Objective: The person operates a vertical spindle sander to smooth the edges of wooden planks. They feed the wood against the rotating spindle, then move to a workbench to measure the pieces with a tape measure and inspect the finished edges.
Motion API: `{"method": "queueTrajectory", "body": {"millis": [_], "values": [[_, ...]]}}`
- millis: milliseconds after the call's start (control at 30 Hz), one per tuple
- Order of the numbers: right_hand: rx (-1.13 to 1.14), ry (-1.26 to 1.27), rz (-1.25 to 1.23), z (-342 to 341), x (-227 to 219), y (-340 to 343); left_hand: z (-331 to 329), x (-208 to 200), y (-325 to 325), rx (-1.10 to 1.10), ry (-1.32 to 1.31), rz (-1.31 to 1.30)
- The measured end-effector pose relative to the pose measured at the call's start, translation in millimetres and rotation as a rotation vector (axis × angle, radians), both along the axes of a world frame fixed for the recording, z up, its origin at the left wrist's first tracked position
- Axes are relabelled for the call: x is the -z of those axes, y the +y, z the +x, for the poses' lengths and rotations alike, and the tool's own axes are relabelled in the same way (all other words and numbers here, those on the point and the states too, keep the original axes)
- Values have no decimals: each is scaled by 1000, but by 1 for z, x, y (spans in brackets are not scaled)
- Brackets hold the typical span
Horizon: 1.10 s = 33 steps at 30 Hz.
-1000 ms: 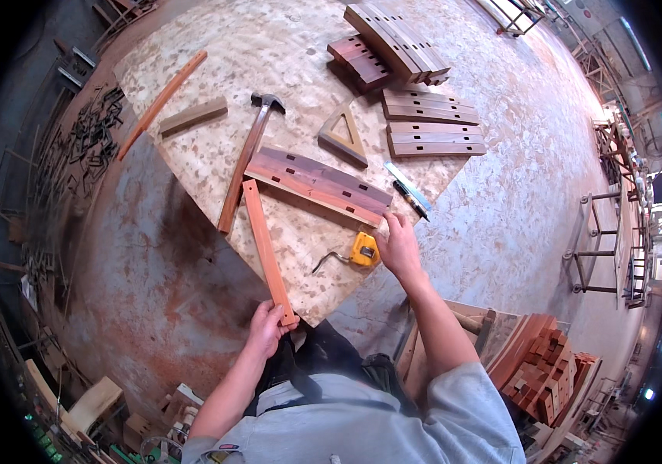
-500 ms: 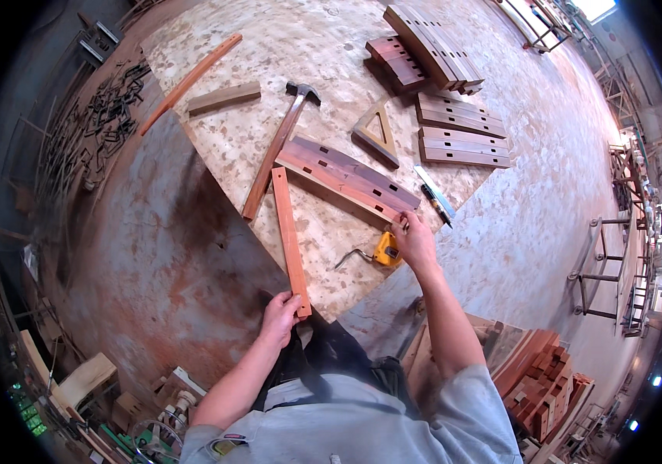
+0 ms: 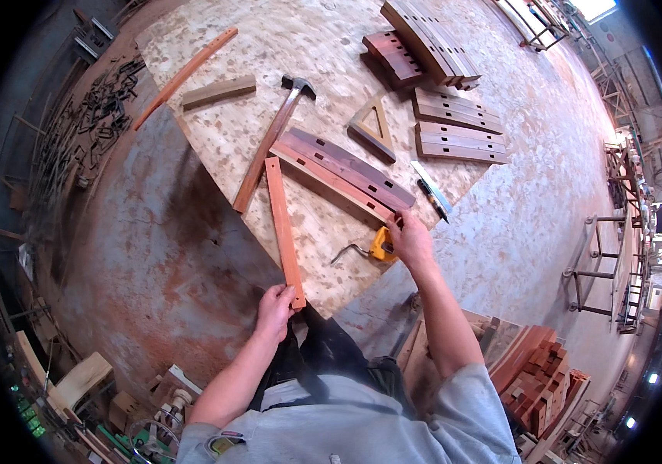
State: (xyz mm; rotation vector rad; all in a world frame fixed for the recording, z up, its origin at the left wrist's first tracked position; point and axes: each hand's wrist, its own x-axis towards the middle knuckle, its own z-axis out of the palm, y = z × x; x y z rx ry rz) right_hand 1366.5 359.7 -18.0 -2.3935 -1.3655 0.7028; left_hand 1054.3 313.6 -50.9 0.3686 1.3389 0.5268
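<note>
My left hand (image 3: 273, 311) is closed round the near end of a narrow reddish wooden slat (image 3: 283, 228). The slat's far end lies by the left end of two mortised boards. My right hand (image 3: 411, 241) pinches the right end of the nearer, reddish mortised board (image 3: 329, 179), whose pale long side faces me. Against its far edge lies a darker purplish-brown mortised board (image 3: 348, 165). Just left of my right hand is a yellow tape measure (image 3: 381, 244) with a bent metal rod (image 3: 348, 251) beside it. A claw hammer (image 3: 275, 143) lies left of the boards.
A wooden try square (image 3: 373, 130), a pen (image 3: 431, 199) and a metal blade (image 3: 433, 185) lie on the blotchy tabletop (image 3: 323, 286). Stacked mortised boards (image 3: 431, 46) stand at the far right. A wooden block (image 3: 218, 91) and a curved slat (image 3: 184, 77) lie far left.
The nearer mortised board looks slightly tipped, showing a narrower top and more of its pale side. Both hands keep their holds. The whole view has shifted slightly.
</note>
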Motion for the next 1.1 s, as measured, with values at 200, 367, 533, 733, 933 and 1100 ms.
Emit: {"method": "queueTrajectory", "body": {"millis": [200,367,533,733,933,1100], "values": [[-86,-86,95,-10,-1,3,5,-2,10,-33,24,0],[-156,-271,-78,-27,-13,9,4,-10,11,2,20,-4],[-174,-310,-120,-30,-12,14,-16,-7,3,19,108,-41],[-150,-292,-189,-21,-22,22,-62,-2,-21,-117,96,-77],[-230,-210,29,-2,-43,19,-99,-6,-40,-271,96,-102],[-193,67,105,-8,-57,11,-99,-22,-40,-243,40,-42]]}}
